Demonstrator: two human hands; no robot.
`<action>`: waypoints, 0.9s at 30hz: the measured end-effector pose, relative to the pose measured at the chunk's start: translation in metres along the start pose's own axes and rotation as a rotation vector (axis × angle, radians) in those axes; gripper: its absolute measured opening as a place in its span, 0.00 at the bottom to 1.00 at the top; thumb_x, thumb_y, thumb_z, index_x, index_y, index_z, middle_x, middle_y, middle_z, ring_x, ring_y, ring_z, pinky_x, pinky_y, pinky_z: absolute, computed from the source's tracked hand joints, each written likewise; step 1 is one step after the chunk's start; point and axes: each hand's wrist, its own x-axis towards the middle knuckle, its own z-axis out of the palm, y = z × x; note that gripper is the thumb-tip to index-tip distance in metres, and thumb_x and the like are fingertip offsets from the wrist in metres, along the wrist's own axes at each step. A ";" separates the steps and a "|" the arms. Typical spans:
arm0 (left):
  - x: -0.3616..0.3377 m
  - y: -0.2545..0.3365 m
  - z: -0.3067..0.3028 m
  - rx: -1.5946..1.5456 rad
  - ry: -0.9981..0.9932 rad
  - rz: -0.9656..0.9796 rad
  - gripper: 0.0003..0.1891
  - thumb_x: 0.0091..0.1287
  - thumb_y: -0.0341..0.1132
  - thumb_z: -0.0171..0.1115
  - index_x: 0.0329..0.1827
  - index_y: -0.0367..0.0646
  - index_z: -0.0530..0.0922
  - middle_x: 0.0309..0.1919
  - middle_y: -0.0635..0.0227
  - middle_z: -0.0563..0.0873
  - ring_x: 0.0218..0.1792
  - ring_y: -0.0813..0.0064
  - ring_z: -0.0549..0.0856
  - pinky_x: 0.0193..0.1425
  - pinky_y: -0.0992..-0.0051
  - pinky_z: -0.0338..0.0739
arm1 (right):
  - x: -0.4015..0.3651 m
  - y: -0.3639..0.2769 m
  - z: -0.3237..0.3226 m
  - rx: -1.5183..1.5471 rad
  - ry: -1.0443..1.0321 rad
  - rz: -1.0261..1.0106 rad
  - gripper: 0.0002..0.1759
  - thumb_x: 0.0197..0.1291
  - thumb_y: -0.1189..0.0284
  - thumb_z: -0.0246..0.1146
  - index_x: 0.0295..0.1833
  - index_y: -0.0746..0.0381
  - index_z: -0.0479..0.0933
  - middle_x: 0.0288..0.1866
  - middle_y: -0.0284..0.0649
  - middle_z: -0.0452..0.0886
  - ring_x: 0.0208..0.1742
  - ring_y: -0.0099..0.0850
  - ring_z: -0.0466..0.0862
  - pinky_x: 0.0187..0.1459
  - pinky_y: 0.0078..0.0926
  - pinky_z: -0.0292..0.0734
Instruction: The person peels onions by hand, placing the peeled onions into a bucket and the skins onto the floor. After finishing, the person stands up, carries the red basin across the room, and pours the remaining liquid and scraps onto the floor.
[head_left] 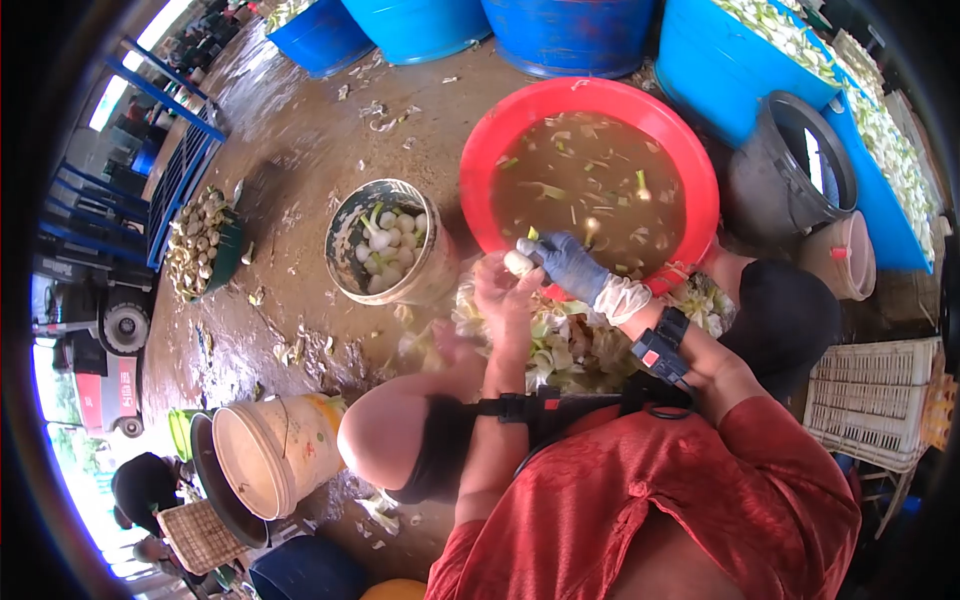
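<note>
My left hand, bare, is closed around a white onion-like bulb. My right hand, in a blue-grey glove with a pale cuff, is curled against the same bulb. A small dark edge shows between its fingers, too little to name. Just beyond both hands is a red basin of murky water, where a bulb with a green stalk and peel scraps float. To the left stands a bucket with several peeled white bulbs. Pale peelings are heaped between my knees, under my hands.
Blue tubs line the far side; a large one at right holds pale peelings. A dark grey bin and a white crate stand right. Unpeeled bulbs and a lidded bucket are left, on wet, scrap-strewn floor.
</note>
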 end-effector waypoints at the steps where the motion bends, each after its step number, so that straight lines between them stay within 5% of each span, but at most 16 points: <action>1: -0.001 0.000 0.000 -0.022 0.001 -0.001 0.21 0.50 0.19 0.69 0.47 0.40 0.74 0.37 0.71 0.80 0.37 0.81 0.79 0.43 0.80 0.75 | -0.003 0.001 0.000 -0.025 0.010 -0.032 0.16 0.64 0.60 0.59 0.35 0.64 0.75 0.22 0.29 0.72 0.23 0.18 0.67 0.24 0.22 0.65; 8: -0.004 0.001 -0.003 -0.058 -0.012 -0.099 0.15 0.56 0.23 0.66 0.46 0.41 0.74 0.37 0.68 0.81 0.36 0.78 0.80 0.42 0.78 0.76 | -0.008 0.019 -0.017 -0.036 -0.096 -0.253 0.11 0.64 0.69 0.58 0.37 0.68 0.75 0.26 0.34 0.76 0.29 0.21 0.73 0.33 0.26 0.72; 10: 0.001 0.002 -0.007 -0.322 -0.037 -0.285 0.12 0.61 0.29 0.62 0.47 0.41 0.73 0.39 0.65 0.81 0.35 0.74 0.80 0.38 0.79 0.76 | -0.010 0.016 -0.023 0.024 -0.099 -0.286 0.10 0.63 0.70 0.58 0.37 0.68 0.75 0.26 0.36 0.77 0.30 0.23 0.75 0.34 0.27 0.72; 12: 0.007 0.004 -0.016 -0.368 -0.099 -0.348 0.12 0.65 0.37 0.59 0.46 0.41 0.74 0.39 0.64 0.82 0.34 0.72 0.80 0.32 0.79 0.73 | -0.009 0.015 -0.031 -0.351 -0.226 -0.674 0.08 0.61 0.73 0.59 0.39 0.68 0.75 0.29 0.42 0.79 0.32 0.30 0.79 0.37 0.29 0.74; 14: 0.013 0.004 -0.022 -0.463 -0.192 -0.512 0.14 0.67 0.43 0.55 0.45 0.41 0.75 0.37 0.64 0.83 0.32 0.73 0.80 0.25 0.79 0.70 | -0.015 0.010 -0.035 -0.326 -0.297 -0.464 0.09 0.59 0.74 0.60 0.42 0.67 0.75 0.34 0.46 0.80 0.35 0.34 0.82 0.40 0.30 0.75; 15: 0.009 -0.001 -0.017 -0.325 0.021 -0.550 0.17 0.68 0.47 0.52 0.42 0.41 0.76 0.34 0.62 0.83 0.26 0.73 0.79 0.22 0.79 0.69 | -0.009 0.016 -0.040 -0.495 -0.238 -0.441 0.10 0.57 0.75 0.62 0.44 0.67 0.76 0.35 0.45 0.81 0.36 0.33 0.82 0.41 0.29 0.75; 16: 0.009 -0.002 -0.013 -0.325 0.018 -0.550 0.17 0.68 0.47 0.52 0.42 0.41 0.76 0.34 0.62 0.83 0.26 0.73 0.79 0.22 0.79 0.69 | -0.007 0.014 -0.041 -0.664 -0.176 -0.417 0.12 0.55 0.76 0.63 0.45 0.67 0.76 0.36 0.45 0.81 0.36 0.32 0.82 0.42 0.28 0.76; 17: 0.009 -0.003 -0.011 -0.177 0.017 -0.451 0.18 0.68 0.48 0.52 0.42 0.40 0.76 0.32 0.62 0.83 0.22 0.73 0.78 0.20 0.79 0.68 | -0.009 0.016 -0.035 -0.331 -0.102 -0.409 0.15 0.52 0.79 0.66 0.46 0.66 0.76 0.36 0.44 0.81 0.36 0.30 0.81 0.41 0.28 0.76; 22: -0.005 0.002 0.011 0.273 -0.015 -0.184 0.21 0.69 0.50 0.48 0.44 0.37 0.75 0.22 0.64 0.79 0.14 0.79 0.74 0.13 0.82 0.62 | -0.019 0.014 -0.022 -0.293 0.017 -0.526 0.15 0.50 0.79 0.66 0.46 0.65 0.77 0.35 0.42 0.81 0.36 0.29 0.80 0.42 0.26 0.75; 24: -0.003 0.005 0.004 0.251 -0.079 -0.222 0.22 0.69 0.52 0.48 0.45 0.40 0.75 0.22 0.65 0.78 0.13 0.81 0.71 0.12 0.84 0.59 | -0.020 0.015 -0.026 -0.246 -0.035 -0.378 0.12 0.52 0.77 0.65 0.44 0.64 0.78 0.35 0.40 0.81 0.36 0.29 0.80 0.42 0.26 0.75; 26: 0.000 0.009 0.001 -0.189 -0.119 -0.493 0.21 0.68 0.54 0.50 0.46 0.43 0.73 0.23 0.66 0.77 0.11 0.81 0.67 0.11 0.84 0.55 | -0.018 0.017 -0.027 -0.199 -0.018 -0.379 0.09 0.53 0.76 0.64 0.41 0.64 0.79 0.33 0.37 0.81 0.34 0.26 0.79 0.39 0.23 0.75; 27: 0.002 0.001 -0.005 -0.268 -0.147 -0.505 0.22 0.68 0.56 0.49 0.47 0.46 0.72 0.22 0.67 0.75 0.12 0.81 0.65 0.12 0.84 0.54 | -0.019 0.019 -0.027 0.059 -0.035 -0.222 0.08 0.53 0.77 0.64 0.40 0.64 0.79 0.32 0.36 0.81 0.34 0.23 0.78 0.38 0.21 0.74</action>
